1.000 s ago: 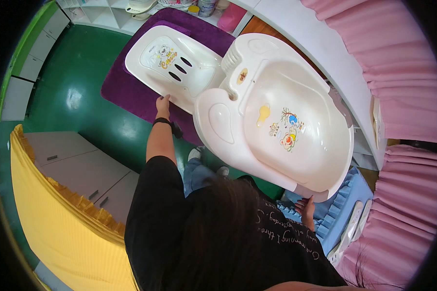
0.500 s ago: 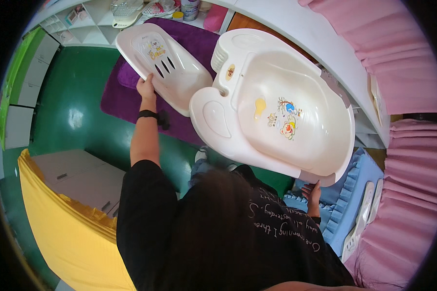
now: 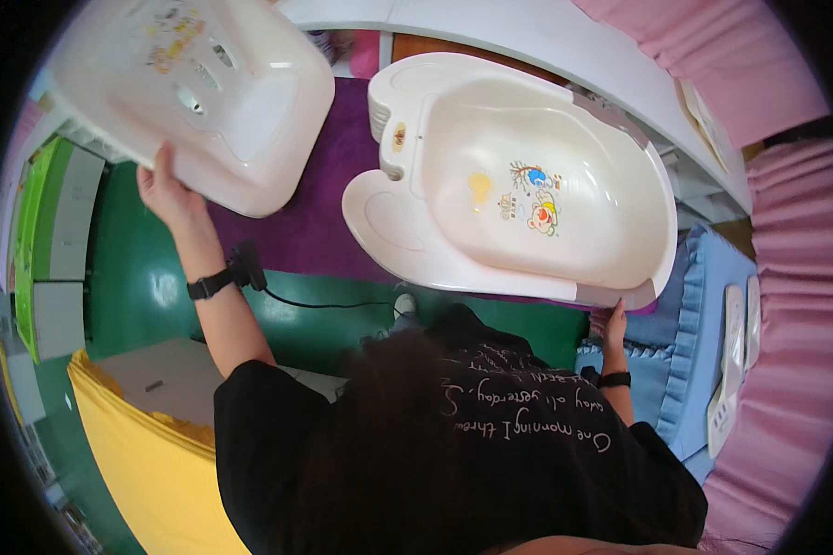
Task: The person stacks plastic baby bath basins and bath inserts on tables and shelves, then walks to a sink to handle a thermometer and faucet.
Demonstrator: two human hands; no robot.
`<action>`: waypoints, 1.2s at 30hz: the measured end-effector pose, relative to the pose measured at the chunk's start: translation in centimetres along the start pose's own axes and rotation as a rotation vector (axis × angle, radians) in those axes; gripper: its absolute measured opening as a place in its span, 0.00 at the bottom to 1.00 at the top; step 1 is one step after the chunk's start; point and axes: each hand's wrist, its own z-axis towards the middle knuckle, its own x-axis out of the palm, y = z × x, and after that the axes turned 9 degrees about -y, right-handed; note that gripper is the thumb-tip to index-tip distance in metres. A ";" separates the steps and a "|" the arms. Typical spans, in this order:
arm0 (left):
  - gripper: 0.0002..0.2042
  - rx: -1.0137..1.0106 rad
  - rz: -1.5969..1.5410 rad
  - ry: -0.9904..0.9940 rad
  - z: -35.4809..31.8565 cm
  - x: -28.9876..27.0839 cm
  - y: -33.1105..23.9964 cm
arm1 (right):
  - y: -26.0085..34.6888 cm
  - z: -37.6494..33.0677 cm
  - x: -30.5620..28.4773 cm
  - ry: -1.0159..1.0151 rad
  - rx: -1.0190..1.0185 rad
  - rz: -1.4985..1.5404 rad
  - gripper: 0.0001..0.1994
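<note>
My left hand (image 3: 171,192) grips the near edge of a white plastic bath seat (image 3: 241,162), its thumb over the rim. The seat is tilted, with slots and a printed cartoon on its back. To its right is a white baby bathtub (image 3: 472,240) with a wide rim and cartoon bear prints inside. My right hand (image 3: 612,326) holds the tub's near right rim, thumb at the edge and the other fingers partly hidden below. A gap separates the seat from the tub.
A purple mat (image 3: 329,231) lies on the green floor (image 3: 134,277). A white shelf (image 3: 491,30) runs behind the tub. Blue frilled bedding (image 3: 690,342) and pink curtains (image 3: 791,305) are at right, yellow cloth (image 3: 143,472) at lower left. A black cable (image 3: 319,305) trails from my left wrist.
The bath seat has moved left, away from the tub and closer to view, in my left hand. The tub has shifted slightly left and levelled, and my right hand has closed on its rim.
</note>
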 end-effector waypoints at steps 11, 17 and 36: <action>0.20 -0.620 -0.265 0.260 -15.9 10.5 -2.4 | 8.1 -8.1 3.0 0.430 -0.043 -0.125 0.24; 0.24 -0.999 -0.214 0.484 -28.1 13.0 3.4 | 14.2 -12.8 4.2 0.815 -0.312 0.192 0.29; 0.20 -1.410 0.047 0.332 -46.2 17.3 14.8 | 10.3 -2.6 -9.2 0.486 -0.094 0.389 0.20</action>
